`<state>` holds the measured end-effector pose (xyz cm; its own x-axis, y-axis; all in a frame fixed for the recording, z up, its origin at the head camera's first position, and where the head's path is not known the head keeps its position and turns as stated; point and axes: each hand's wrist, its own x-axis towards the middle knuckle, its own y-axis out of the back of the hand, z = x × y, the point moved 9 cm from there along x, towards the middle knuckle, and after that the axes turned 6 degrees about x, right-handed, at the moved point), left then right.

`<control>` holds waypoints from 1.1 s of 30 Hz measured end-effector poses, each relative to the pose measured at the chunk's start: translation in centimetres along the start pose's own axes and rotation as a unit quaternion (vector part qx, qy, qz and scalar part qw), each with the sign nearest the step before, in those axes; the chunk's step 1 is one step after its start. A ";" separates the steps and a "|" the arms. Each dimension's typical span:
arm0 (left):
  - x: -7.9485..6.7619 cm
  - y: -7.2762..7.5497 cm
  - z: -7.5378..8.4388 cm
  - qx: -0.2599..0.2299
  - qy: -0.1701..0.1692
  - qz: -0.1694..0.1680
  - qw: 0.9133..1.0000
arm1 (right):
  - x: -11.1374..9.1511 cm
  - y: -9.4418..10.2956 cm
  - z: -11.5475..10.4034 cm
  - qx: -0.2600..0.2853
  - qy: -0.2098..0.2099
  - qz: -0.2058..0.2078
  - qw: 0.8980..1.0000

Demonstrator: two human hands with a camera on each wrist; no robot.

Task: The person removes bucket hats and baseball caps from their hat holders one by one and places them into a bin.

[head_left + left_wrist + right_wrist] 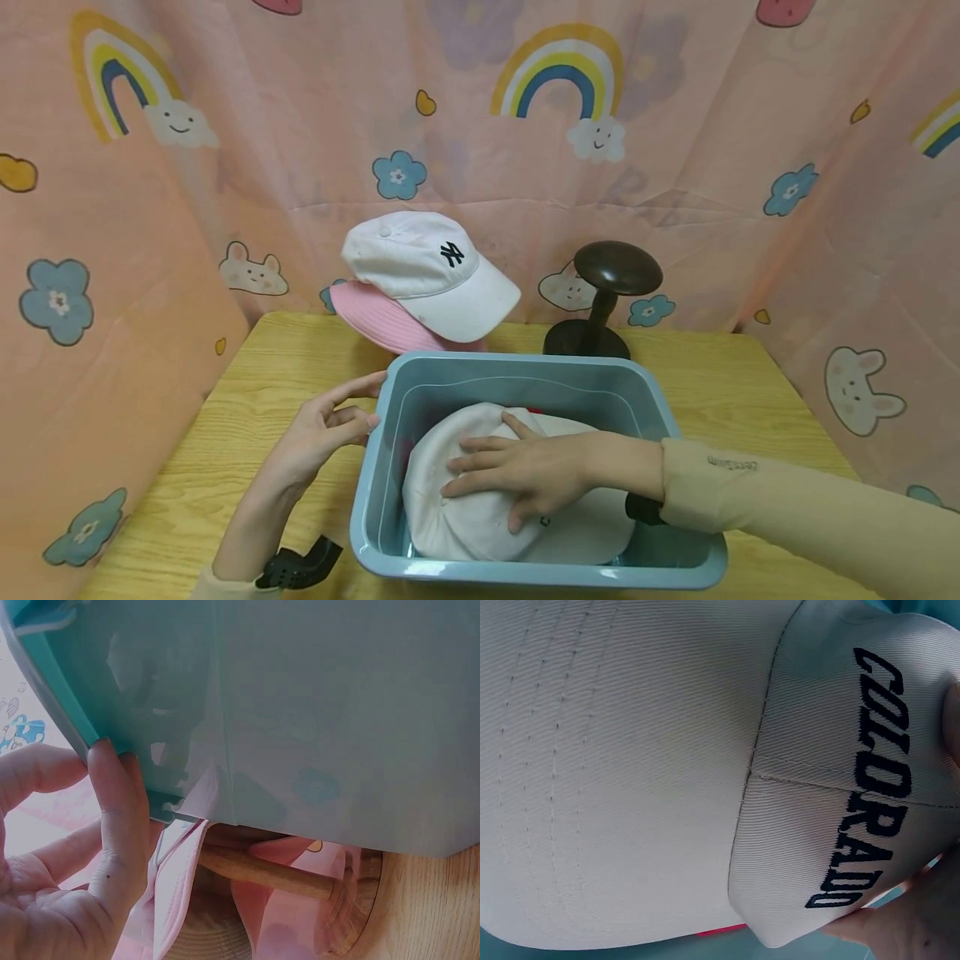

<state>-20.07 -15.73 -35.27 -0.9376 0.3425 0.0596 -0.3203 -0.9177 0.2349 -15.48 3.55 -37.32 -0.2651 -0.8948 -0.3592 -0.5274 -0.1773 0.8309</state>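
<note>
Left hand [318, 429]: pinching bin [540, 573] | Right hand [521, 471]: fingers spread on cap [450, 533] | Risk: excess pressure may crease cap; weak hold, bin slides

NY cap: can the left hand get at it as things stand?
Probably yes: the left hand would have to leave the bin's rim, but the NY cap sits atop the pink cap beyond the bin, with nothing visible blocking that side.

Cap [480, 527] in bin [540, 573] on table [750, 383]; stacked hats [412, 250] behind left, stand [618, 268] behind right.
</note>
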 end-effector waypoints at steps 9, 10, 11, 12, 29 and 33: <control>0.0 0.0 0.0 0.000 0.004 0.001 1.000 | 0.3 -0.5 0.6 0.028 -0.006 -0.022 0.999; 0.0 0.0 0.0 0.001 0.004 0.001 1.000 | 0.4 -0.6 0.6 0.035 -0.005 -0.025 0.999; 0.0 0.0 -0.1 0.001 0.005 0.001 1.000 | 0.5 -0.6 0.7 0.044 -0.006 -0.030 0.999; 0.0 0.0 -0.1 0.002 0.005 0.001 1.000 | 0.5 -0.7 0.7 0.050 -0.006 -0.033 0.998; 0.0 0.1 -0.2 0.002 0.002 0.002 1.000 | -0.1 1.4 -0.2 -0.046 -0.005 0.007 0.999; 0.0 0.0 -0.1 0.001 0.002 -0.001 1.000 | -0.4 1.7 -0.3 -0.063 -0.007 0.016 0.998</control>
<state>-20.07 -15.77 -35.39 -0.9377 0.3431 0.0551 -0.3215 -0.9169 0.2366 -15.98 3.50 -35.62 -0.2920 -0.8950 -0.3371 -0.4135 -0.1997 0.8883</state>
